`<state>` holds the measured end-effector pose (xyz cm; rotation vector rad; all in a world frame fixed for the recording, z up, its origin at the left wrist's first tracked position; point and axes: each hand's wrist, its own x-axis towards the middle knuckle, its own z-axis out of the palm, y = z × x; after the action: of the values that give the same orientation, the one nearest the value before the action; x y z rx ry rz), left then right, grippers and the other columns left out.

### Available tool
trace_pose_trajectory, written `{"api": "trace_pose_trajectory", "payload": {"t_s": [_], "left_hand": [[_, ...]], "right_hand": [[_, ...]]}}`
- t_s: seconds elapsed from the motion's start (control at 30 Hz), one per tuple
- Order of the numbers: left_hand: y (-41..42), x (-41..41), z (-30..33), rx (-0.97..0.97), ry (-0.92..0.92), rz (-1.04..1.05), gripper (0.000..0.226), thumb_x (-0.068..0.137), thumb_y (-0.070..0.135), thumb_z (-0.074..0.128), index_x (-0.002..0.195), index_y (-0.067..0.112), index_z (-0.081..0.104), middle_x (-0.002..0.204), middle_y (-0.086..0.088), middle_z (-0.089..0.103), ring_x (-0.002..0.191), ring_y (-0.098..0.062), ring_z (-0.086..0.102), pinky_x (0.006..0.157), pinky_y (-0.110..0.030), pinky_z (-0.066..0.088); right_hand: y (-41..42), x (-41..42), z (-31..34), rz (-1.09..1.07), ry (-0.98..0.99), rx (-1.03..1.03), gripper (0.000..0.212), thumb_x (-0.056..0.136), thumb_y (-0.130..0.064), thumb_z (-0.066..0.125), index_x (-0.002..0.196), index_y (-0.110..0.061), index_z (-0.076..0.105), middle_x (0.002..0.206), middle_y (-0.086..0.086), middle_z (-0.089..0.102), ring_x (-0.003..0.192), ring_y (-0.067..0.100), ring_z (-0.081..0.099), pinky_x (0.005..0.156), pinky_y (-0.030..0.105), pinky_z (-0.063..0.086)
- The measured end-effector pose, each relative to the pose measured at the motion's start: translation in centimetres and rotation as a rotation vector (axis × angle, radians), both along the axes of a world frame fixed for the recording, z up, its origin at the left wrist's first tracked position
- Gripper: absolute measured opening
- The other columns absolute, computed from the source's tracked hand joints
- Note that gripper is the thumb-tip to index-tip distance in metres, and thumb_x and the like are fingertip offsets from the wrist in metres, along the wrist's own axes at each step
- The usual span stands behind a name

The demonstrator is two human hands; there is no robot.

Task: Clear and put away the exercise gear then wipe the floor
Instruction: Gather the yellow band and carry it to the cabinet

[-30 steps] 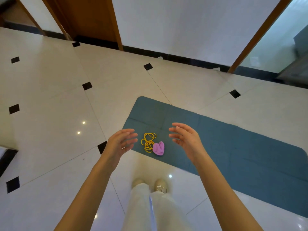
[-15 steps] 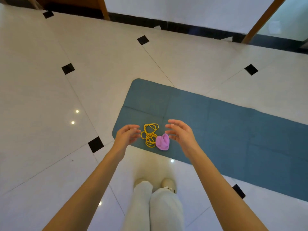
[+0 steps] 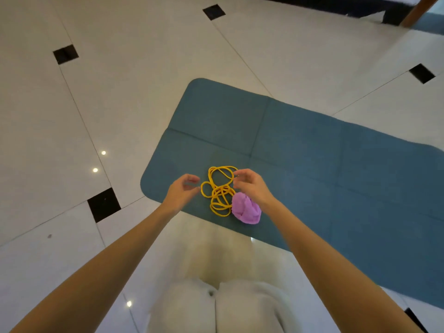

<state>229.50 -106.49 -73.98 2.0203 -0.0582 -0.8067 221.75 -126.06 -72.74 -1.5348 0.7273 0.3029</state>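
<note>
Teal mat (image 3: pixel 300 150) lies flat on the white tiled floor (image 3: pixel 132 92), running from centre out to the right. Yellow cord (image 3: pixel 219 189), loosely tangled in loops, sits on the mat's near-left corner. Pink cloth (image 3: pixel 246 211), bunched up, lies just right of the cord's near end, touching it, close to the mat's near edge.

Left hand (image 3: pixel 180 192) hovers just left of the cord, fingers loosely curled with a gap between thumb and fingers, holding nothing. Can't tell whether its fingertips touch the nearest loop.

Right hand (image 3: pixel 251 186) is over the cord's right side and just above the cloth, fingers bent and spread, nothing gripped. Contact with cord or cloth unclear.

Both bare forearms reach in from the near edge. Pale trousers (image 3: pixel 216 306) at bottom centre. Black diamond inlays (image 3: pixel 103 205) in the tiles.
</note>
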Motion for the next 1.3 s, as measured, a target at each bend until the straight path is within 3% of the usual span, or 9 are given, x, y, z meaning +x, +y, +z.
{"api": "trace_pose_trajectory", "payload": {"t_s": [0.1, 0.23, 0.4, 0.53, 0.73, 0.87, 1.0, 1.2, 1.3], "left_hand": [[-0.1, 0.9, -5.1, 0.053, -0.084, -0.100, 0.041, 0.083, 0.012, 0.068, 0.121, 0.007, 0.054, 0.121, -0.008, 0.053, 0.100, -0.018, 0.055, 0.080, -0.023, 0.043], [-0.5, 1.4, -11.0, 0.170, -0.187, -0.303, 0.078, 0.072, 0.025, 0.079, 0.138, 0.012, 0.038, 0.136, -0.012, 0.034, 0.124, -0.026, 0.041, 0.102, -0.033, 0.037], [-1.6, 0.8, -15.7, 0.398, -0.321, -0.593, 0.123, 0.059, 0.052, 0.081, 0.150, 0.017, 0.005, 0.156, -0.012, -0.001, 0.143, -0.032, 0.004, 0.110, -0.050, 0.023], [-2.7, 0.4, -18.0, 0.532, -0.510, -0.795, 0.137, 0.056, 0.070, 0.071, 0.149, 0.010, -0.009, 0.156, -0.009, -0.017, 0.144, -0.028, -0.013, 0.114, -0.049, 0.011], [-4.5, 1.0, -20.8, 0.623, -0.633, -0.911, 0.131, 0.062, 0.071, 0.066, 0.148, 0.003, -0.006, 0.156, -0.014, -0.014, 0.143, -0.029, -0.016, 0.118, -0.042, 0.000], [-4.7, 0.7, -22.0, 0.674, -0.598, -0.877, 0.119, 0.067, 0.065, 0.067, 0.149, 0.006, 0.004, 0.157, -0.013, 0.003, 0.145, -0.032, -0.005, 0.117, -0.043, 0.009], [-4.2, 0.4, -22.5, 0.704, -0.652, -0.831, 0.092, 0.075, 0.057, 0.065, 0.145, 0.013, 0.024, 0.150, -0.009, 0.024, 0.140, -0.030, 0.014, 0.111, -0.040, 0.023], [-4.5, 0.9, -22.1, 0.668, -0.775, -0.833, 0.064, 0.074, 0.053, 0.066, 0.122, 0.015, 0.051, 0.131, -0.010, 0.041, 0.127, -0.030, 0.034, 0.099, -0.040, 0.032], [-3.9, 0.6, -22.1, 0.666, -0.879, -0.944, 0.060, 0.047, 0.046, 0.085, 0.093, 0.012, 0.066, 0.110, -0.012, 0.060, 0.108, -0.031, 0.057, 0.086, -0.037, 0.048]], "right_hand": [[0.2, 1.1, -5.4, 0.102, 0.012, -0.086, 0.042, 0.086, -0.001, 0.061, 0.126, -0.004, 0.049, 0.119, 0.011, 0.053, 0.100, 0.022, 0.059, 0.080, 0.025, 0.051], [0.2, 2.6, -11.3, 0.345, 0.010, -0.352, 0.062, 0.079, -0.016, 0.073, 0.133, -0.013, 0.042, 0.135, 0.008, 0.047, 0.114, 0.025, 0.054, 0.094, 0.042, 0.047], [0.3, 3.4, -16.1, 0.819, -0.025, -0.688, 0.102, 0.070, -0.046, 0.077, 0.148, -0.012, 0.019, 0.153, 0.009, 0.021, 0.141, 0.028, 0.020, 0.112, 0.042, 0.026], [1.0, 2.8, -18.3, 1.119, 0.025, -0.932, 0.129, 0.062, -0.063, 0.073, 0.149, -0.007, -0.003, 0.158, 0.009, -0.005, 0.145, 0.029, -0.005, 0.115, 0.047, 0.009], [1.0, 2.4, -20.7, 1.159, 0.036, -1.121, 0.133, 0.063, -0.067, 0.069, 0.147, -0.002, -0.010, 0.157, 0.013, -0.009, 0.145, 0.030, -0.009, 0.116, 0.048, 0.004], [0.7, 2.1, -21.5, 1.080, 0.033, -1.098, 0.121, 0.070, -0.058, 0.070, 0.149, -0.006, -0.006, 0.158, 0.011, -0.002, 0.145, 0.029, -0.003, 0.116, 0.047, 0.007], [0.5, 1.6, -21.5, 0.977, 0.019, -1.027, 0.103, 0.079, -0.046, 0.066, 0.150, -0.010, 0.001, 0.157, 0.010, 0.010, 0.144, 0.029, 0.008, 0.115, 0.044, 0.012], [0.5, 2.0, -21.4, 0.949, 0.004, -1.018, 0.094, 0.082, -0.041, 0.064, 0.150, -0.010, 0.006, 0.155, 0.010, 0.016, 0.143, 0.028, 0.012, 0.114, 0.043, 0.015], [0.7, 1.8, -21.8, 0.948, -0.006, -1.038, 0.094, 0.082, -0.038, 0.066, 0.150, -0.010, 0.006, 0.156, 0.009, 0.014, 0.144, 0.027, 0.010, 0.113, 0.041, 0.016]]}}
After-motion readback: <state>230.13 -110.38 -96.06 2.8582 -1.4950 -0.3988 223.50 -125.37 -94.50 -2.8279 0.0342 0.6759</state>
